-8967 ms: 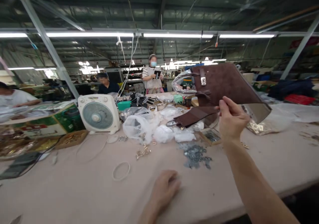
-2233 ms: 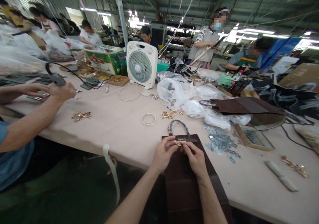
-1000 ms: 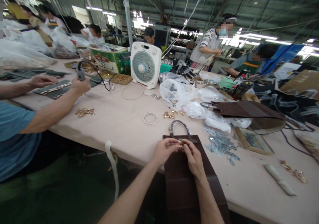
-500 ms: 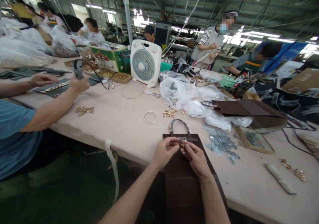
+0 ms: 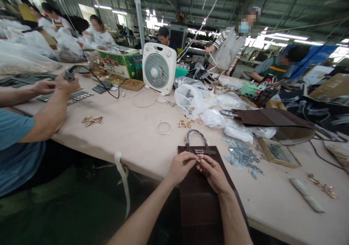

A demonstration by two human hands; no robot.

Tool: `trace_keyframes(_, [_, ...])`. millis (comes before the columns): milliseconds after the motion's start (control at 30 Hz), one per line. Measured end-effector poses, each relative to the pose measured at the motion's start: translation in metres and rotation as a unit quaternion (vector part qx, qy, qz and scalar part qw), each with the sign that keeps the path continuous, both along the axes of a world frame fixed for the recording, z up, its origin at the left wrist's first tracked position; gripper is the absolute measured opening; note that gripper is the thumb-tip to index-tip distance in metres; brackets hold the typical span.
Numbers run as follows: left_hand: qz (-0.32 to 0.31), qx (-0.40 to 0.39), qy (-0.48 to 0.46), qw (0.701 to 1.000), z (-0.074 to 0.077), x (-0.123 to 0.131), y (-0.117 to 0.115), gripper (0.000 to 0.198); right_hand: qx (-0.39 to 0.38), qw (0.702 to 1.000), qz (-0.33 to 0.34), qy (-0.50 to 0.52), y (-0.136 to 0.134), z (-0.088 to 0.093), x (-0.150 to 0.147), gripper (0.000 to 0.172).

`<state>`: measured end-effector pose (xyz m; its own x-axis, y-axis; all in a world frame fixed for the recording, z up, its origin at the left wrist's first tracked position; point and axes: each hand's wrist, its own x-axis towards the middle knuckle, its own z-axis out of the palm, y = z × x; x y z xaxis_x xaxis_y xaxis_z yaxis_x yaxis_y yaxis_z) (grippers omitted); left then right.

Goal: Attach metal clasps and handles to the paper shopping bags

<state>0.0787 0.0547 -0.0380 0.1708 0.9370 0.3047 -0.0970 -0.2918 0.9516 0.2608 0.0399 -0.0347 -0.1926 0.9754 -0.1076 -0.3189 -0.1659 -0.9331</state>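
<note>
A dark brown leather bag [image 5: 199,205] lies over the table's front edge, its looped handle [image 5: 196,131] pointing away from me. Below the handle a small metal plate [image 5: 199,151] is set on a strap. Just nearer than that plate, my left hand [image 5: 183,166] and my right hand [image 5: 213,172] meet fingertip to fingertip above the leather. Both pinch a small gold-coloured metal piece [image 5: 201,157], partly covered by the fingers.
Gold-coloured hardware [image 5: 185,123], a tape roll [image 5: 164,127] and a white fan [image 5: 159,68] stand beyond the bag. Grey metal plates [image 5: 241,156] and a shallow box [image 5: 279,153] lie right. At left, a co-worker's hand holds a corded tool [image 5: 69,75].
My fingertips have drawn slightly nearer, uncovering more of the metal plate on the strap. The co-worker's tool hand has moved left and up. The standing person's arms have spread apart.
</note>
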Motion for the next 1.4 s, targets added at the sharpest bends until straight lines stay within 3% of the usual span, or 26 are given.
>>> trace_keyframes(133, [-0.002, -0.007, -0.007, 1.000, 0.001, 0.001, -0.003, 0.015, 0.006, 1.000, -0.012, 0.008, -0.001, 0.001, -0.002, 0.027])
trace_keyframes(300, [-0.027, 0.017, 0.014, 0.999, 0.008, 0.000, -0.007, 0.024, -0.023, 0.998, -0.053, 0.025, 0.000, 0.002, -0.005, 0.045])
trace_keyframes(400, [-0.010, 0.023, 0.031, 0.999, 0.009, 0.000, -0.006, 0.024, -0.024, 0.997, -0.076, 0.009, 0.000, -0.001, -0.008, 0.044])
trace_keyframes(667, [-0.007, 0.008, 0.041, 0.999, 0.006, -0.001, -0.003, 0.028, 0.051, 0.989, -0.123, -0.065, 0.001, -0.006, -0.016, 0.033])
trace_keyframes(967, [-0.016, 0.004, 0.043, 0.999, 0.003, -0.004, -0.001, 0.027, 0.070, 0.984, -0.129, -0.102, 0.003, -0.010, -0.015, 0.032])
trace_keyframes(1067, [-0.028, -0.024, 0.009, 0.999, 0.004, 0.000, -0.002, 0.030, 0.056, 0.987, -0.132, -0.070, 0.002, -0.007, -0.017, 0.030])
trace_keyframes(1233, [-0.061, -0.095, -0.050, 0.992, 0.003, 0.007, -0.006, 0.063, -0.009, 0.991, -0.122, 0.047, 0.001, 0.000, -0.016, 0.032])
trace_keyframes(1333, [-0.029, -0.073, -0.014, 0.997, 0.002, 0.008, -0.007, 0.051, -0.027, 0.988, -0.119, 0.091, -0.001, 0.000, -0.012, 0.029])
trace_keyframes(1400, [0.031, -0.055, 0.009, 0.998, 0.000, 0.008, -0.008, 0.041, -0.034, 0.985, -0.130, 0.107, -0.001, -0.002, -0.008, 0.027])
